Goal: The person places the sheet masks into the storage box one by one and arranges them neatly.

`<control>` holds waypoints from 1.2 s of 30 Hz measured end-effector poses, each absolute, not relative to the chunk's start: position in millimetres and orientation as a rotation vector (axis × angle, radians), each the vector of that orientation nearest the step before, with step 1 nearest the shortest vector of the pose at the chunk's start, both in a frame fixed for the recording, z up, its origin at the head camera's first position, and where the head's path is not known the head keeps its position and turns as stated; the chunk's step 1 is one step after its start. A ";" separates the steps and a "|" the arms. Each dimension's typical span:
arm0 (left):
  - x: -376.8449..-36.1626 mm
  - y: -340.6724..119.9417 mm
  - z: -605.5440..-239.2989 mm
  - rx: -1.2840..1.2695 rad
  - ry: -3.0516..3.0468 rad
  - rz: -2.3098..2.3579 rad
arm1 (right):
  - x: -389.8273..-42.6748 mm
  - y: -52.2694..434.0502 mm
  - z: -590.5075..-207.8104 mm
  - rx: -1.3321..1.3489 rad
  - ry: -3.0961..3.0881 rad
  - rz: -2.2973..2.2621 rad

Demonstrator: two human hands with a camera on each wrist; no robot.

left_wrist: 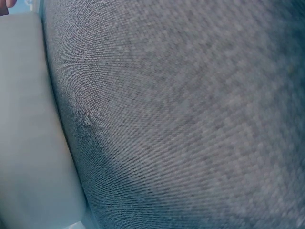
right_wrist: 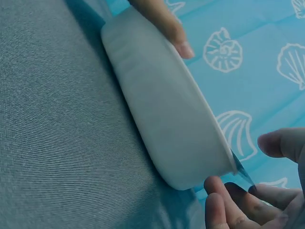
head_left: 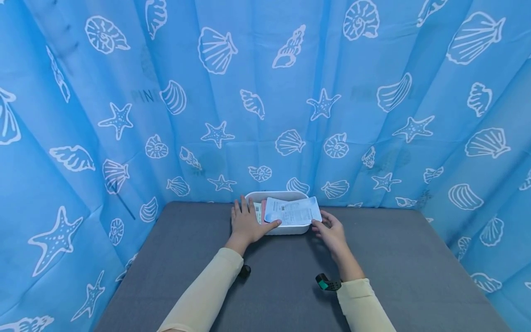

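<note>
A white tray (head_left: pixel 286 229) stands at the back of the grey table (head_left: pixel 394 276). A pale blue printed packet (head_left: pixel 292 211) lies across its top, over a pink packet (head_left: pixel 263 212). My left hand (head_left: pixel 249 221) lies flat on the tray's left rim with straight fingers, its thumb reaching to the blue packet's left edge. My right hand (head_left: pixel 332 233) is at the tray's right end, its fingertips (right_wrist: pixel 224 205) touching the packet's corner (right_wrist: pixel 240 169) while the thumb stays apart. The right wrist view shows the tray's wall (right_wrist: pixel 167 119) from the side. In the left wrist view the tray (left_wrist: pixel 28 119) fills the left edge.
A blue curtain (head_left: pixel 265 92) printed with white shells and starfish encloses the table at the back and on both sides. Small black wrist devices (head_left: pixel 327 282) sit on both cream sleeves. Grey table surface extends in front of the tray.
</note>
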State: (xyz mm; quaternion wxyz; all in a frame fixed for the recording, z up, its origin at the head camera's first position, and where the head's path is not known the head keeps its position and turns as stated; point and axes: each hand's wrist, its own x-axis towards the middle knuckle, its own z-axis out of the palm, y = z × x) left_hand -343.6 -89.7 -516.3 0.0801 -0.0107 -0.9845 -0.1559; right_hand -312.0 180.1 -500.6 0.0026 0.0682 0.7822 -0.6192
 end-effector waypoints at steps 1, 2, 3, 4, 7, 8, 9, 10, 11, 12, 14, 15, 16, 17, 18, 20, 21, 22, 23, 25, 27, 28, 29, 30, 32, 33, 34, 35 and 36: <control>-343.8 -89.6 -516.7 -0.030 -2.945 -0.464 | -312.1 179.0 -501.6 0.196 2.468 -1.917; -343.7 -89.5 -516.6 -0.027 -2.949 -0.460 | -312.4 178.2 -502.6 0.180 2.484 -1.884; -343.3 -89.3 -516.3 -0.024 -2.951 -0.457 | -312.5 177.5 -503.7 0.155 2.499 -1.851; -342.7 -89.2 -515.8 -0.021 -2.954 -0.454 | -312.8 176.9 -505.0 0.127 2.515 -1.814; -342.0 -88.8 -514.8 -0.026 -2.947 -0.458 | -314.3 176.3 -508.2 0.044 2.558 -1.735; -341.4 -88.6 -514.0 -0.029 -2.942 -0.460 | -314.8 176.2 -509.0 0.019 2.569 -1.720; -341.2 -88.4 -513.6 -0.032 -2.936 -0.462 | -315.3 176.1 -509.6 -0.002 2.578 -1.709; -341.0 -88.3 -513.1 -0.035 -2.929 -0.466 | -315.7 176.0 -510.1 -0.019 2.586 -1.699; -340.8 -88.2 -512.6 -0.039 -2.921 -0.471 | -316.3 175.9 -510.3 -0.029 2.595 -1.691; -340.7 -88.0 -512.2 -0.042 -2.917 -0.477 | -316.6 175.9 -510.4 -0.040 2.603 -1.684; -340.6 -87.8 -512.0 -0.042 -2.915 -0.479 | -317.3 175.8 -510.9 -0.068 2.619 -1.665; -340.4 -87.7 -511.9 -0.040 -2.917 -0.476 | -317.6 175.6 -511.0 -0.076 2.628 -1.655; -340.2 -87.6 -511.8 -0.038 -2.917 -0.477 | -317.7 175.3 -510.9 -0.087 2.634 -1.648; -340.0 -87.5 -511.7 -0.036 -2.920 -0.475 | -318.0 175.1 -511.0 -0.100 2.643 -1.641; -340.2 -87.4 -511.9 -0.034 -2.921 -0.477 | -318.0 174.9 -510.8 -0.117 2.651 -1.632; -340.8 -87.6 -512.6 -0.027 -2.928 -0.472 | -318.1 174.3 -510.7 -0.147 2.667 -1.622; -340.9 -87.7 -512.9 -0.024 -2.930 -0.468 | -318.2 174.0 -510.5 -0.154 2.671 -1.618; -341.7 -87.8 -513.9 -0.022 -2.932 -0.469 | -318.0 174.2 -510.6 -0.163 2.671 -1.619; -342.2 -87.8 -514.5 -0.020 -2.934 -0.468 | -318.0 174.6 -510.8 -0.164 2.673 -1.620; -343.2 -87.8 -515.9 -0.016 -2.938 -0.463 | -317.0 175.9 -510.5 -0.155 2.679 -1.617; -343.6 -87.4 -516.5 -0.015 -2.934 -0.470 | -314.8 177.7 -509.3 -0.129 2.682 -1.612; -343.8 -87.1 -516.8 -0.016 -2.937 -0.472 | -312.8 179.0 -508.8 -0.118 2.684 -1.611; -343.9 -86.9 -516.8 -0.020 -2.940 -0.477 | -310.9 180.0 -508.1 -0.098 2.688 -1.603; -344.5 -86.8 -517.3 -0.023 -2.945 -0.478 | -308.3 181.3 -507.7 -0.084 2.693 -1.593; -345.2 -86.8 -518.3 -0.026 -2.950 -0.479 | -303.1 183.3 -507.0 -0.064 2.690 -1.574; -346.0 -87.2 -519.2 -0.023 -2.955 -0.472 | -300.7 184.1 -507.1 -0.054 2.685 -1.567; -346.4 -87.6 -519.5 -0.022 -2.953 -0.474 | -298.3 184.5 -507.3 -0.055 2.682 -1.562; -347.1 -88.0 -520.2 -0.017 -2.951 -0.470 | -296.3 184.6 -507.7 -0.054 2.680 -1.555; -347.7 -88.7 -520.8 -0.011 -2.948 -0.467 | -294.3 184.3 -508.2 -0.062 2.678 -1.553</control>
